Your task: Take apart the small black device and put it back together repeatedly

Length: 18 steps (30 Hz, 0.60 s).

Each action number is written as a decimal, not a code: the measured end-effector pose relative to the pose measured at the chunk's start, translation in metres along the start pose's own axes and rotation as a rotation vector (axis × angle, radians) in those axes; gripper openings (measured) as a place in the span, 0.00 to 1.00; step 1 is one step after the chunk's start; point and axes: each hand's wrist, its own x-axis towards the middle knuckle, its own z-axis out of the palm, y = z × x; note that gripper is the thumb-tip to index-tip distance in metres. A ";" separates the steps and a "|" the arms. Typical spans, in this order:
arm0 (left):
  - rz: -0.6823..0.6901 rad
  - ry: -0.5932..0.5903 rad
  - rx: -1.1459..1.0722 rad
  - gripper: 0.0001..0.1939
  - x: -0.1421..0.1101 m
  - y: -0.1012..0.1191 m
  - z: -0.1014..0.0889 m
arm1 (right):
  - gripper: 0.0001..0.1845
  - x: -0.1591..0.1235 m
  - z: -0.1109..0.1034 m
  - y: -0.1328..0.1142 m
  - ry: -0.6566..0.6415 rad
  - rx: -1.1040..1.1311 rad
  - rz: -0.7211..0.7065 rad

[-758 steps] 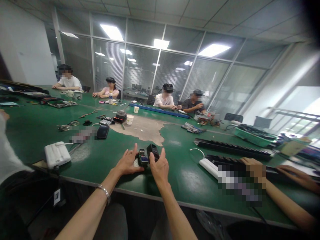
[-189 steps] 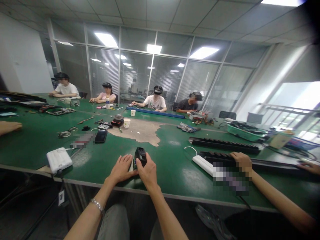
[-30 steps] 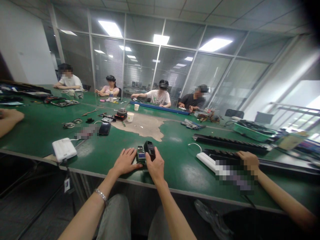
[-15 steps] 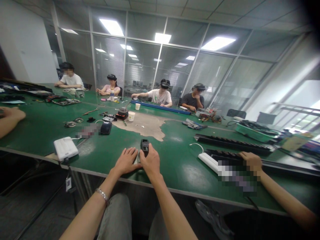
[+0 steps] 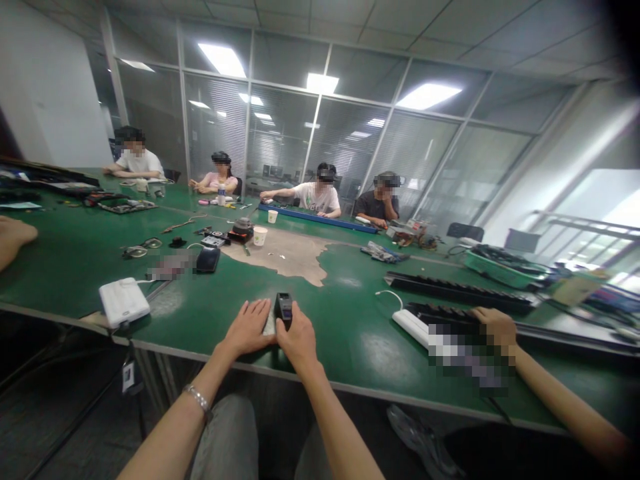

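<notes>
My right hand (image 5: 299, 337) is wrapped round a small black boxy object (image 5: 284, 308) with dark openings in its end. It stands near the table's front edge; its exact kind I cannot make out. My left hand (image 5: 249, 328) lies flat beside it, fingers stretched out and thumb pointing toward my right hand. A pale, whitish-grey piece (image 5: 271, 323) shows between the left fingers and the black object. The left hand partly covers this piece, so its full shape is hidden.
On the green table (image 5: 345, 333), a white box with a cable (image 5: 124, 301) sits to the left. To the right, a white strip (image 5: 411, 327) lies near black rails (image 5: 460, 291) and another person's hand (image 5: 497, 327). Paper cups (image 5: 259, 236) stand farther back; several people sit opposite.
The black object and my right hand have come slightly lower and to the left. More of the pale piece shows between my hands. The whole view has shifted a little.
</notes>
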 end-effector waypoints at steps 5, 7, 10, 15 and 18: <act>0.004 0.010 0.000 0.48 0.000 0.000 0.001 | 0.35 -0.003 0.007 0.005 0.041 0.020 -0.015; 0.003 0.013 0.001 0.48 0.000 0.000 0.001 | 0.32 -0.005 0.007 0.003 0.022 0.024 0.010; 0.008 -0.001 0.010 0.45 0.000 0.000 0.001 | 0.30 -0.011 0.006 -0.004 0.023 0.006 0.056; -0.005 -0.017 0.013 0.44 -0.001 0.001 -0.001 | 0.29 -0.016 0.002 -0.017 0.016 -0.018 0.084; -0.001 -0.012 -0.003 0.47 -0.001 0.001 -0.001 | 0.28 -0.010 -0.005 -0.022 0.014 0.037 0.092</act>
